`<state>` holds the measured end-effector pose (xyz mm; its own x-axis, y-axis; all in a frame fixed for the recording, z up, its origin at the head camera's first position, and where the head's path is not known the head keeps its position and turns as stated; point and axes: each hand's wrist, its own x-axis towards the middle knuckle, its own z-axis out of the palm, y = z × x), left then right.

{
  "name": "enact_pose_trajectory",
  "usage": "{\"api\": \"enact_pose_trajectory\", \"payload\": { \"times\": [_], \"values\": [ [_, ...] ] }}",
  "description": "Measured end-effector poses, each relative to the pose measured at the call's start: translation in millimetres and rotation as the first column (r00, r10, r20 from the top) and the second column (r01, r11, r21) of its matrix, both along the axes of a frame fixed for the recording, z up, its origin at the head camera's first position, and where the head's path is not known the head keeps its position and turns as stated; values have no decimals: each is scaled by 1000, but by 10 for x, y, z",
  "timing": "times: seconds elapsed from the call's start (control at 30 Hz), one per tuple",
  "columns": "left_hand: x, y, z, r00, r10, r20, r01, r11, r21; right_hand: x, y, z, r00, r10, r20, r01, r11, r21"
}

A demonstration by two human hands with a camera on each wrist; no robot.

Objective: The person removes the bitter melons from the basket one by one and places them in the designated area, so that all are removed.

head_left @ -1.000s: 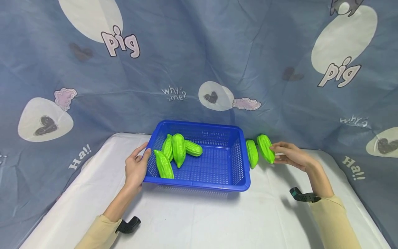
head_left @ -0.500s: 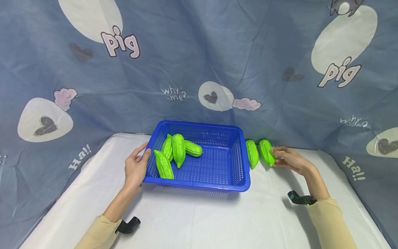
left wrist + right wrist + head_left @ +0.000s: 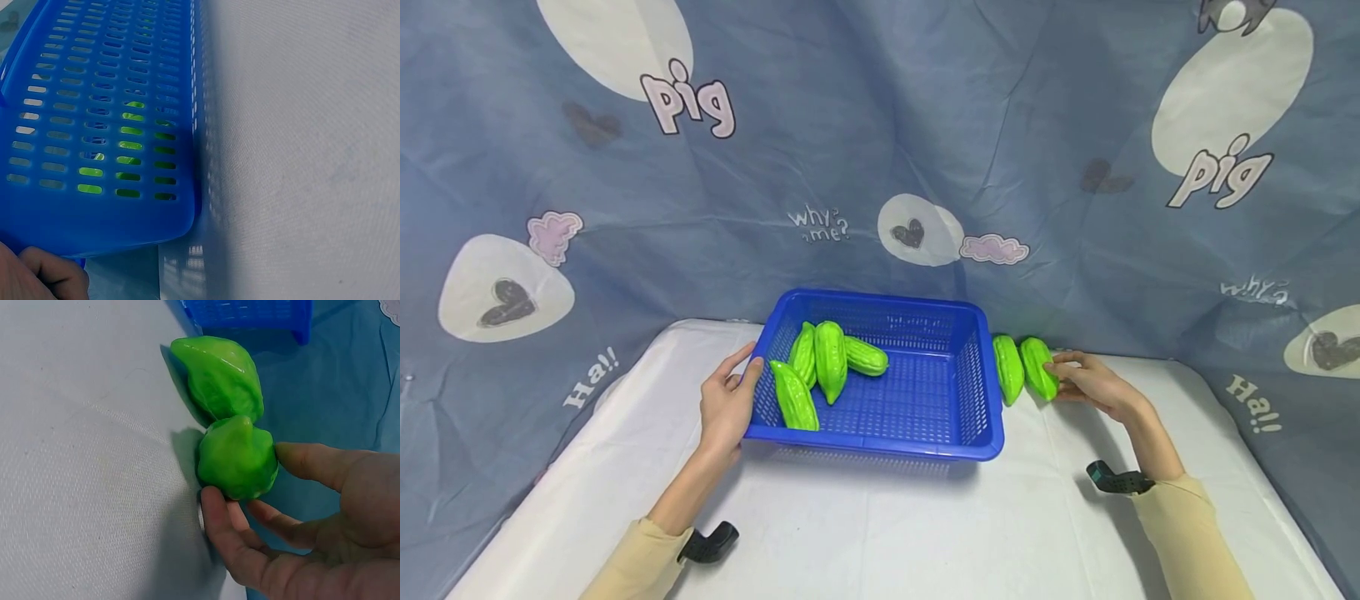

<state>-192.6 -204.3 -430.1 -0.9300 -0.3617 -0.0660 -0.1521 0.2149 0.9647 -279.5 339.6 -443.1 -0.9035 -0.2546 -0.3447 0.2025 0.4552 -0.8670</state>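
My left hand grips the left rim of a blue plastic basket, the thumb over the edge. Several bright green bitter melons lie in its left half. Right of the basket, on the white cloth, my right hand holds another bitter melon between thumb and fingers. In the right wrist view this held bitter melon has the thumb on one side and fingertips under it. It lies against a second loose bitter melon, which sits beside the basket's right wall.
A white cloth covers the table. Behind it hangs a blue-grey printed curtain, close to the basket's back rim. Each wrist wears a black band. The basket's slotted side fills much of the left wrist view.
My right hand has lowered the bitter melon onto the cloth and shifted it left, against the loose one. The left hand and basket have stayed in place.
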Motion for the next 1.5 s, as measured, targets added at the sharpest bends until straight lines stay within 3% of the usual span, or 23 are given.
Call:
{"api": "enact_pose_trajectory", "payload": {
  "times": [0.57,0.8,1.03,1.33,1.5],
  "values": [
    [-5,-5,-3,1000,-3,0,3,1000,20,-5,34,-2,1000,-18,7,18,999,50],
    [-2,-11,-9,1000,-9,-3,10,1000,26,57,16,104,994,-65,-84,78,984,162],
    [0,-3,-14,1000,-14,-14,14,1000,19,72,-28,225,977,-68,-201,103,980,170],
    [1,5,-19,1000,-10,-9,10,1000,25,110,-124,385,961,-47,-272,94,982,162],
    [9,13,-18,1000,-3,-7,3,1000,13,145,-236,475,948,-78,-308,129,981,146]
  ]
}}
